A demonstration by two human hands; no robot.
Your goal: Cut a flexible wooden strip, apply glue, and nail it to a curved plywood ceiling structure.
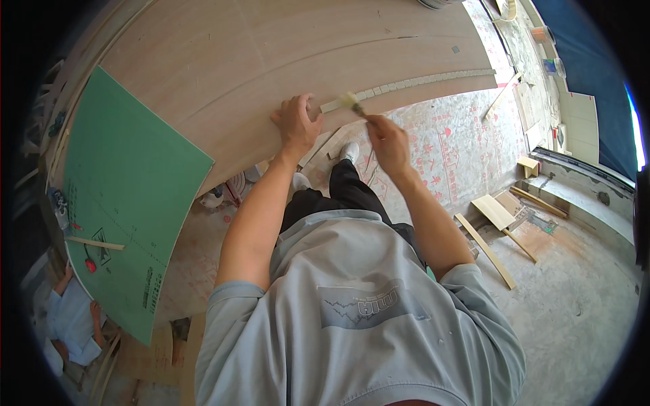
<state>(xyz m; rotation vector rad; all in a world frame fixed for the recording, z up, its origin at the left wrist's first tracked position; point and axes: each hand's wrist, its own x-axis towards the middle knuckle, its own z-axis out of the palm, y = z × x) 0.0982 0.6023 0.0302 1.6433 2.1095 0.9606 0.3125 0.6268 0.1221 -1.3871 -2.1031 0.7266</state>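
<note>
While a green board (128, 196) leans at the far left, your left hand (296, 125) presses flat, fingers together, on the plywood panel (271, 61) near its edge. Just right, your right hand (387, 139) pinches a small brush (352, 103), its bristles touching the pale edge strip (413, 82).

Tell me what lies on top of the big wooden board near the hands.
On the wooden board lie a green sheet and a pale edge strip. The left hand presses on it; the right hand holds a brush. Whatever is beneath the sheet is hidden.
</note>
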